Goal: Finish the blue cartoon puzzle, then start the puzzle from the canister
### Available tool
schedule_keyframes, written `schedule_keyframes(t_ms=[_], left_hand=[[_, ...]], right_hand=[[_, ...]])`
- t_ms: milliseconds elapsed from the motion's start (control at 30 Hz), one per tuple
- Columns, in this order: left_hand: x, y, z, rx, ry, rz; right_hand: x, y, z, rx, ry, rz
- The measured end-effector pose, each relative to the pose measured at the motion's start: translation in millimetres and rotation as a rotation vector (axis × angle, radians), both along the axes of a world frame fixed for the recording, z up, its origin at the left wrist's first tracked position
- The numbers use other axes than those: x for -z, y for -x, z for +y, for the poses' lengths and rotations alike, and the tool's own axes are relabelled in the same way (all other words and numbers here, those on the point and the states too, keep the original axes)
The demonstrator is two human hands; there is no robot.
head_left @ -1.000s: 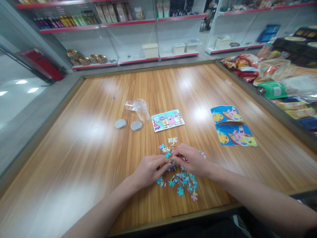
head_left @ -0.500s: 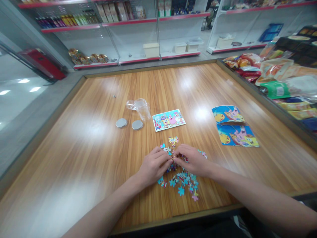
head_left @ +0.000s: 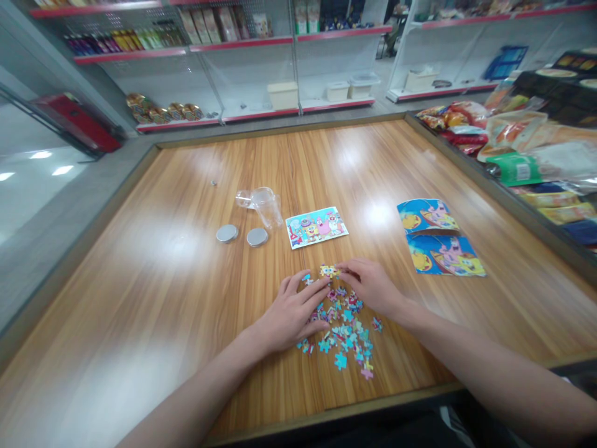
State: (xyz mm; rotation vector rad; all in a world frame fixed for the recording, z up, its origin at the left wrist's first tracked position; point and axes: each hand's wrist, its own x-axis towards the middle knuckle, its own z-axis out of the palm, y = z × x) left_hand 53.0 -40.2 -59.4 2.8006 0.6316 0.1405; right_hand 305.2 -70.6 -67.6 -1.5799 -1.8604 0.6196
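Loose jigsaw pieces [head_left: 349, 341] lie scattered on the wooden table [head_left: 163, 261] in front of me. A small joined yellow cluster [head_left: 328, 270] sits just beyond them. My right hand [head_left: 370, 287] has its fingers curled, with the fingertips pinched at the right edge of that cluster. My left hand [head_left: 291, 313] lies flat with fingers stretched out and apart. Its fingertips touch pieces just left of the cluster. A colourful cartoon reference card [head_left: 316, 226] lies further back.
Two blue cartoon sheets [head_left: 441, 239] lie to the right. Two round metal lids [head_left: 241, 235] and a clear plastic cup [head_left: 268, 206] on its side are at the left rear. Snack bags [head_left: 513, 143] pile along the right edge. Shop shelves [head_left: 261, 68] stand behind.
Both hands moved away from me, from a shared pinch over the pile up to the yellow cluster. The left hand's fingers spread flat.
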Motion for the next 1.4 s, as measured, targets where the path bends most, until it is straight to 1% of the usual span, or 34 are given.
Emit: schedule_keyframes(t_ms=[200, 433, 667, 800, 967, 1067, 1167, 1300, 1400], left_hand=[[0.7, 0.6, -0.2, 0.014, -0.007, -0.006], [3.6, 1.2, 0.4, 0.024, -0.033, -0.004], [4.1, 1.3, 0.3, 0.039, -0.02, -0.021], [2.3, 1.5, -0.4, 0.043, 0.003, -0.039], [1.9, 2.1, -0.5, 0.024, 0.032, -0.056], [3.3, 2.6, -0.6, 0.05, 0.046, -0.057], [4.2, 2.6, -1.3, 0.072, 0.056, -0.059], [3.6, 2.6, -1.5, 0.063, 0.068, -0.075], [2.8, 3.3, -0.7, 0.056, 0.079, -0.093]], right_hand=[[6.1, 1.0, -0.1, -0.002, 0.023, 0.03], [1.8, 1.2, 0.0, -0.011, 0.012, -0.043], [3.8, 2.0, -0.1, 0.014, 0.006, -0.008], [0.5, 3.0, -1.7, 0.015, -0.001, 0.027], [-4.6, 5.3, -3.5, 0.01, -0.002, 0.017], [-6.2, 6.6, -3.6, 0.005, 0.001, 0.026], [-8.3, 7.8, -3.7, -0.002, 0.013, 0.064], [-12.4, 9.6, -4.8, 0.005, 0.046, 0.213], [-14.8, 11.0, -6.2, -0.024, 0.077, 0.298]])
